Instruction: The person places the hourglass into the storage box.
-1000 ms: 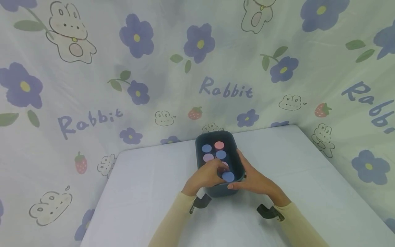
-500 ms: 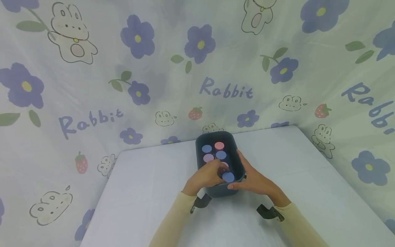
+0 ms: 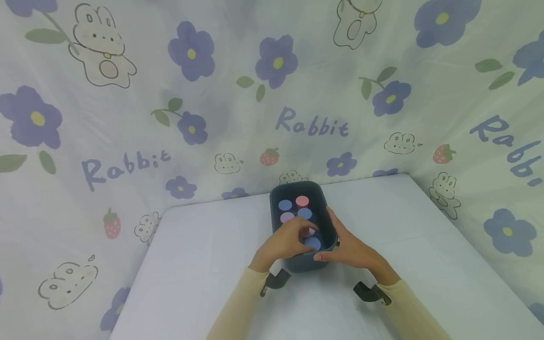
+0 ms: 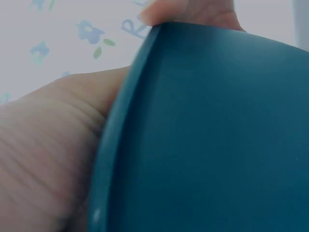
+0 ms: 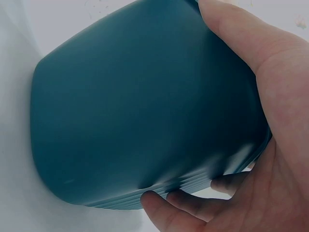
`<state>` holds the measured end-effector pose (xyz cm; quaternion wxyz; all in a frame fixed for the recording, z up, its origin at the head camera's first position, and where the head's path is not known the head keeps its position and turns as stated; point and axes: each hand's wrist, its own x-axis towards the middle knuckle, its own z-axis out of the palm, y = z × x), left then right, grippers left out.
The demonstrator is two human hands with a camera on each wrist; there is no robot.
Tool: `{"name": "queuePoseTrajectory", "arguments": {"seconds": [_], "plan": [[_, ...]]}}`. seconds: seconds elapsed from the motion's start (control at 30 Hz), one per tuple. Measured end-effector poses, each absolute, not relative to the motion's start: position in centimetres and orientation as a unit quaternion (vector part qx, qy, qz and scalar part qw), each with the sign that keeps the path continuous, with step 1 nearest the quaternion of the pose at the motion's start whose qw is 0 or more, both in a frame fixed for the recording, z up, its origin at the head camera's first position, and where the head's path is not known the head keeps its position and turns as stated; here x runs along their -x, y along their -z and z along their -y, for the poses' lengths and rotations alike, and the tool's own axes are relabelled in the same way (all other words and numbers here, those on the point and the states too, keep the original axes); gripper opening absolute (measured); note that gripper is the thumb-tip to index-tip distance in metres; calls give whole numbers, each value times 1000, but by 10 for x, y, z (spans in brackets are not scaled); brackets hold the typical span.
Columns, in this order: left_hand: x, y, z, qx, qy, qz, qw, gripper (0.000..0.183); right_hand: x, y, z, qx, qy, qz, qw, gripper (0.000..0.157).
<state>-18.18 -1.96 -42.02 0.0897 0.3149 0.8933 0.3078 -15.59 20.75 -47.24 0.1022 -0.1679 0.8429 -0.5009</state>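
Note:
A deep dark teal box (image 3: 278, 190) stands on the white table, holding several round flat-topped pieces in blue, pink and lilac. My left hand (image 3: 285, 242) reaches over its near left rim. The thumb lies against the near blue round piece (image 3: 313, 243), and the index finger stands apart above it. Another pale piece (image 3: 311, 232) is mostly hidden by those fingers. My right hand (image 3: 352, 246) holds the box's near right corner, thumb at the front and fingers along the side. In the right wrist view the fingertips (image 5: 150, 200) touch the ribbed side.
Farther back in the box are a pink piece (image 3: 302, 201), two blue ones and a lilac piece (image 3: 287, 217). The white table (image 3: 204, 255) extends around the box. Behind hangs a curtain (image 3: 238, 108) printed with rabbits and flowers.
My left index finger has lifted slightly away from the near blue round piece, and the thumb now covers more of it. My right hand and the box have stayed in place.

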Motion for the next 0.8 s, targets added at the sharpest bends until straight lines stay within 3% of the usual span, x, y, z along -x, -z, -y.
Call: {"name": "queuePoseTrajectory", "arguments": {"seconds": [0.23,0.6,0.8], "plan": [[179,416,33,-299,-403,-864,41,36,156,472,-206,166,489,-851,98,131],[174,399,63,-217,-475,-848,-89,17,157,463,-212,169,472,-859,104,128],[167,383,81,-181,-463,-855,-145,17,155,441,-217,124,444,-886,49,108]]}}
